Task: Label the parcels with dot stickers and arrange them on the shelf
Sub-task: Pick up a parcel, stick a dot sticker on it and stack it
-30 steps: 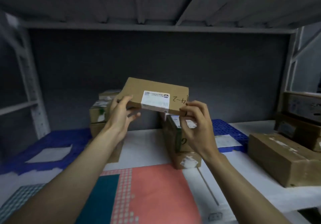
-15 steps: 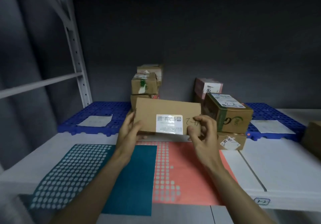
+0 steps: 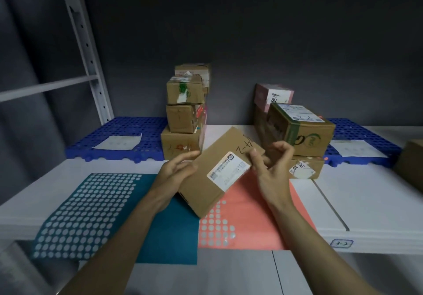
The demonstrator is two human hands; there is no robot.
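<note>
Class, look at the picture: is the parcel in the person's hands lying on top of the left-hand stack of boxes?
No. The parcel is held tilted over the sticker sheets, in front of the left stack.

brown box [image 3: 409,164] cut by right edge; parcel label [image 3: 229,171] print unreadable
</note>
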